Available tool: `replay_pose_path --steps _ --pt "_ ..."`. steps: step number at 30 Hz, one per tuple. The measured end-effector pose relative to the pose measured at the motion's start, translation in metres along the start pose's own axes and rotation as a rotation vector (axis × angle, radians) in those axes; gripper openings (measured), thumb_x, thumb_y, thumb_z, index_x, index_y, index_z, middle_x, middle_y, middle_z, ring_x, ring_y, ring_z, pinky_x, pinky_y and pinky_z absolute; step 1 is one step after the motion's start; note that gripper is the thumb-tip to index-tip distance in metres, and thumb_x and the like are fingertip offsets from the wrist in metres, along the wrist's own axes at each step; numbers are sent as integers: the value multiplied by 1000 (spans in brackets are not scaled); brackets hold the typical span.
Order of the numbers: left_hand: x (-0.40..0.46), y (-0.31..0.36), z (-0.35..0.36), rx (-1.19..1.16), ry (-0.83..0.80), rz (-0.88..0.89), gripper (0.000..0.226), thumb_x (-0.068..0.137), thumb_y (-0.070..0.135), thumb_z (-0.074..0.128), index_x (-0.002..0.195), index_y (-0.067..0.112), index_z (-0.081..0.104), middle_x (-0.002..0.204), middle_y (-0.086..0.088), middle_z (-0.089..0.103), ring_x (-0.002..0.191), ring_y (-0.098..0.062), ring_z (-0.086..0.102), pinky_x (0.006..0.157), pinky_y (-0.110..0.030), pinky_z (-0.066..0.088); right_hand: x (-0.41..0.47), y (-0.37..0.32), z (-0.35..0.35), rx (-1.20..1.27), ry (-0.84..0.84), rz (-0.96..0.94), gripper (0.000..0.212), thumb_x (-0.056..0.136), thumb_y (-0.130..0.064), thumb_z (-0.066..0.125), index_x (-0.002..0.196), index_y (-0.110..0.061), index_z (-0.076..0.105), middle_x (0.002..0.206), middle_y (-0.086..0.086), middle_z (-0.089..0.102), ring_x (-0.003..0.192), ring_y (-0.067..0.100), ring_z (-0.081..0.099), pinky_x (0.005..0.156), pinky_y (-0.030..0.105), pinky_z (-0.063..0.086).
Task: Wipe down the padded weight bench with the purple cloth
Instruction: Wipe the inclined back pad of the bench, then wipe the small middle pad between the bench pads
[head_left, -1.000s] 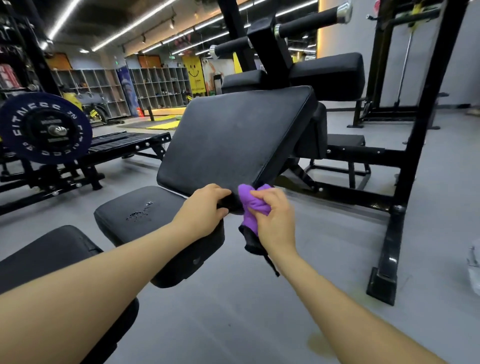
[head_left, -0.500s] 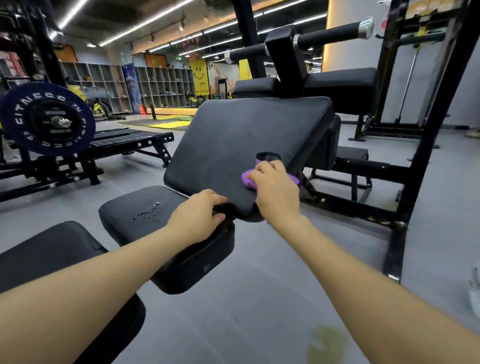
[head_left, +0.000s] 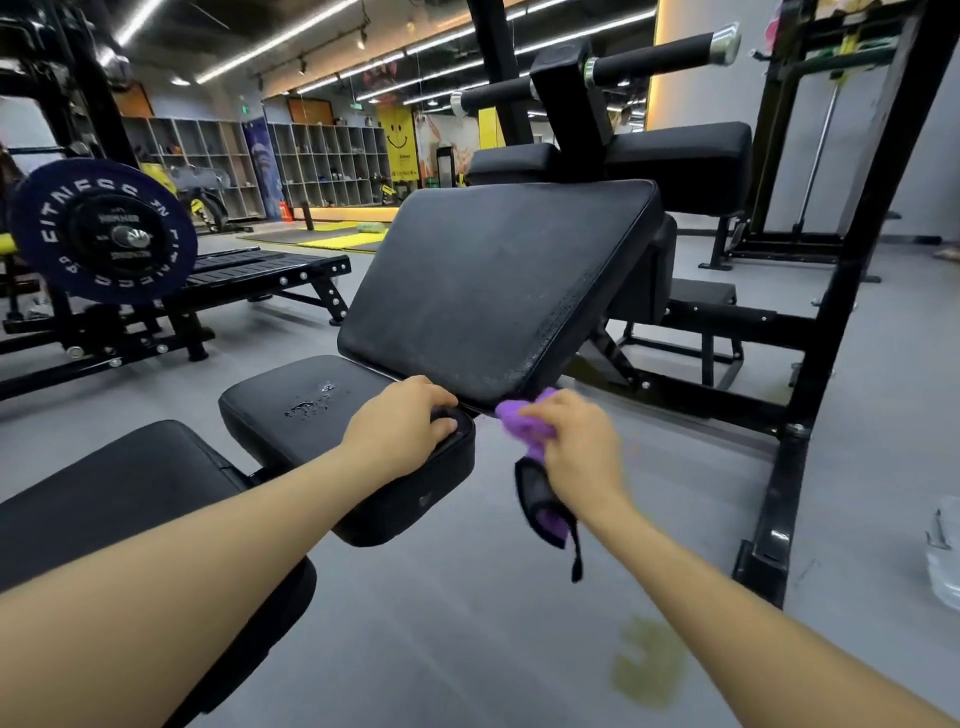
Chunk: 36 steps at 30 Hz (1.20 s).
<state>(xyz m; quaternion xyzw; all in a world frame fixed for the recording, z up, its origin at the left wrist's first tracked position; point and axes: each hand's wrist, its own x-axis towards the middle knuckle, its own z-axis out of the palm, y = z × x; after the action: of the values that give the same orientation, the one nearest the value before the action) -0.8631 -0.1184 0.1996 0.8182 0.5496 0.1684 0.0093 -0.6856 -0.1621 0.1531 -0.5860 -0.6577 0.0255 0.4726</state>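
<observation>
The black padded bench has a tilted back pad (head_left: 493, 291) in the centre and a small seat pad (head_left: 332, 410) below it, with water drops on the seat. My left hand (head_left: 402, 428) rests curled over the gap between back pad and seat. My right hand (head_left: 574, 444) grips the bunched purple cloth (head_left: 522, 421) at the back pad's lower right corner. A black-edged end of the cloth hangs below the hand. The pad's right edge looks damp.
Another black pad (head_left: 119, 499) lies at lower left. A loaded barbell plate (head_left: 104, 231) and flat rack stand at left. The black steel frame (head_left: 810, 395) rises at right. A clear plastic bottle (head_left: 943, 556) sits on the grey floor at far right.
My right hand swept the cloth up onto the back pad's right side, then back down to the lower right corner. My left hand stayed at the pad's lower edge.
</observation>
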Motion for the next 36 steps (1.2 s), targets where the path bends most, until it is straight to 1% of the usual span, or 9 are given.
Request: replay_pose_path --steps 3,5,10,13,17,20,22,28,36 --pt "2 -1 1 14 -17 15 26 93 33 51 117 29 62 122 6 55 114 -21 52 86 -35 43 33 17 -8 242 326 371 28 89 -3 54 106 -19 69 108 3 63 94 14 58 79 15 37" --pt "3 -2 1 32 -12 16 27 93 33 52 118 29 62 121 6 56 114 -22 53 87 -36 44 51 19 0 310 343 450 28 90 -4 54 115 -14 61 117 8 58 97 15 52 80 12 32" --pt "6 -6 3 24 -18 32 28 92 33 55 117 26 63 119 4 60 113 -24 55 91 -37 46 28 8 34 321 280 357 19 86 5 55 100 -7 54 103 1 44 85 15 45 72 9 30" --pt "7 -9 2 -5 -20 30 27 89 33 59 115 24 65 117 2 62 111 -23 56 94 -37 45 9 5 41 254 182 305 16 84 5 57 94 -6 55 99 1 47 85 14 46 69 10 31" --pt "6 -7 1 -8 -20 25 28 89 33 59 114 24 66 116 2 62 111 -23 56 93 -35 45 0 2 28 227 51 185 20 81 7 59 93 -9 61 95 2 52 83 12 49 66 1 34" --pt "6 -7 2 -20 -14 31 28 90 33 58 115 24 65 117 2 61 112 -22 56 93 -35 45 14 -9 20 303 244 287 20 85 3 57 99 -11 60 100 0 47 85 12 46 67 8 29" --pt "6 -8 4 -27 -10 30 28 90 33 58 115 24 65 117 2 61 111 -22 56 91 -34 44 18 -16 25 281 276 313 17 86 1 56 99 -9 60 101 0 45 85 13 45 67 11 28" --pt "4 -10 3 -69 -5 14 27 89 32 59 114 23 66 117 1 61 111 -23 56 93 -35 45 8 -16 19 127 -35 220 22 83 -1 61 101 -12 68 103 5 62 92 16 54 71 12 31" --pt "9 -25 -21 -108 1 -8 23 81 25 69 104 22 69 104 2 70 100 -19 63 89 -34 50 27 -60 29 85 -50 133 27 89 -16 56 114 -22 66 114 4 60 106 22 56 85 26 42"
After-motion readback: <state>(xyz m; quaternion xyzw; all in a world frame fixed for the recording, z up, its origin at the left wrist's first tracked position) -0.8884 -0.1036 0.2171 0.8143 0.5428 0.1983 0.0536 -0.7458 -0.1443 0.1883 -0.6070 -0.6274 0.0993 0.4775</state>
